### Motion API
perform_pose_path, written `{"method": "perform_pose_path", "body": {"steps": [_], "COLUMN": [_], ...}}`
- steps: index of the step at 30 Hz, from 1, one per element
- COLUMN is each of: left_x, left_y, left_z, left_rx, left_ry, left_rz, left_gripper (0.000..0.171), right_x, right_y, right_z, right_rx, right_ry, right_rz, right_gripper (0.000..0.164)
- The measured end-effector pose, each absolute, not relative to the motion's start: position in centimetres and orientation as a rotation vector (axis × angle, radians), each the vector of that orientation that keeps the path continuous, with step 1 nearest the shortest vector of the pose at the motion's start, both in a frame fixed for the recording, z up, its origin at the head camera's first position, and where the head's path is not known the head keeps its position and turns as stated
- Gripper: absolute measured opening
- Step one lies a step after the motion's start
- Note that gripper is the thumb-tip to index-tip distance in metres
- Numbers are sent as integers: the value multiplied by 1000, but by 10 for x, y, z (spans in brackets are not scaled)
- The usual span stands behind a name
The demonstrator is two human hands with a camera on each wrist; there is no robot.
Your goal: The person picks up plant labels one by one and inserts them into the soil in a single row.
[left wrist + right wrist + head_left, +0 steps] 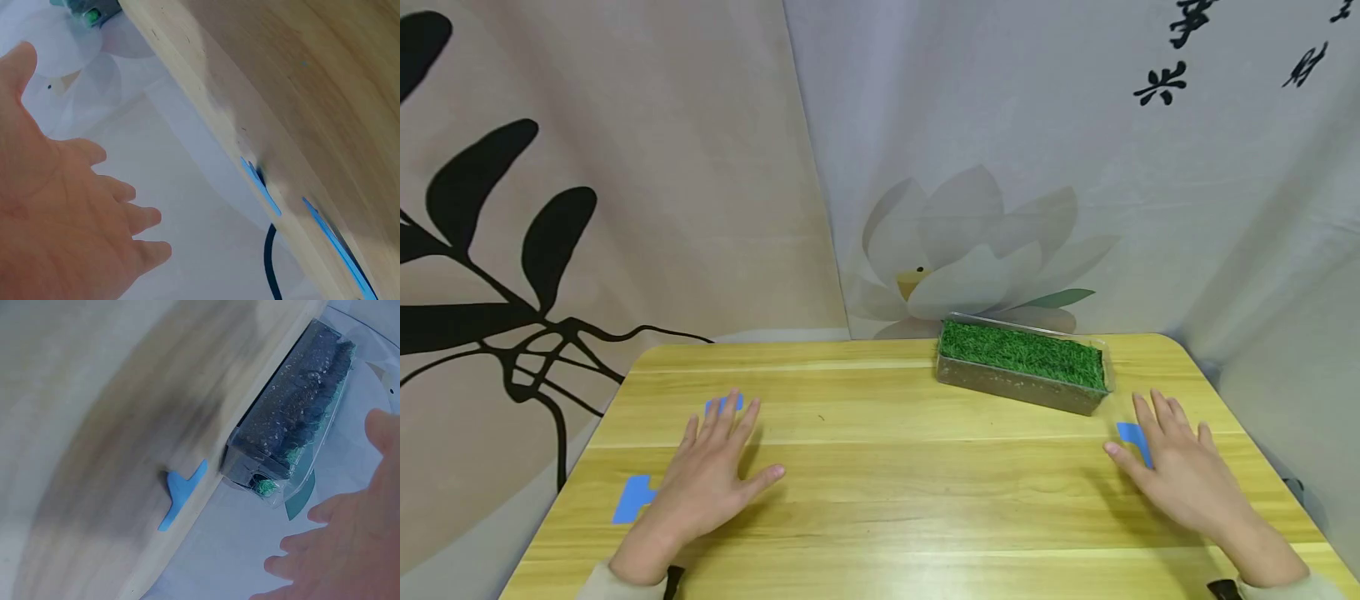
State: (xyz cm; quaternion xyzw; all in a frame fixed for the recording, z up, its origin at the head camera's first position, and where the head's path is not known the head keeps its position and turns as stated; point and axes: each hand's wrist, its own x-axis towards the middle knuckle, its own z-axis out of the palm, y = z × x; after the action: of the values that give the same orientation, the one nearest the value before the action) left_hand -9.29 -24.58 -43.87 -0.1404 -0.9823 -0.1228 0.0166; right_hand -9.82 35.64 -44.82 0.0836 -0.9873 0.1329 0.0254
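My left hand hovers over the left part of the wooden table with fingers straight and spread. It partly covers two flat blue pieces, one behind its fingertips and the other beside the wrist. On the right, my right hand is held the same way and grips nothing. A flat, forked blue piece lies beside its thumb, partly hidden in the head view. The nearest larger thing is a clear plastic box of dense green grass, with dark soil visible through its side.
The wooden table has rounded back corners. A cloth backdrop with printed black leaves, a pale flower and dark characters hangs behind it. The plastic box stands at an angle near the back edge, right of centre.
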Motion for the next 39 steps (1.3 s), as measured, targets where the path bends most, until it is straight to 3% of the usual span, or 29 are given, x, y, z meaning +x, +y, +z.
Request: {"method": "perform_pose_path", "body": {"steps": [19, 39], "left_x": [-107, -122], "left_y": [-225, -204], "left_z": [-440, -443], "left_rx": [-491, -575], "left_ry": [-2999, -2924], "left_rz": [-433, -551], "left_gripper": [93, 85], "right_x": [-141, -182], "right_y": [349, 348], "right_z": [-426, -437], "right_rx": [51, 86], "right_ry": [-3016, -2916], "right_rz": [726, 722], "right_gripper": [82, 46]}}
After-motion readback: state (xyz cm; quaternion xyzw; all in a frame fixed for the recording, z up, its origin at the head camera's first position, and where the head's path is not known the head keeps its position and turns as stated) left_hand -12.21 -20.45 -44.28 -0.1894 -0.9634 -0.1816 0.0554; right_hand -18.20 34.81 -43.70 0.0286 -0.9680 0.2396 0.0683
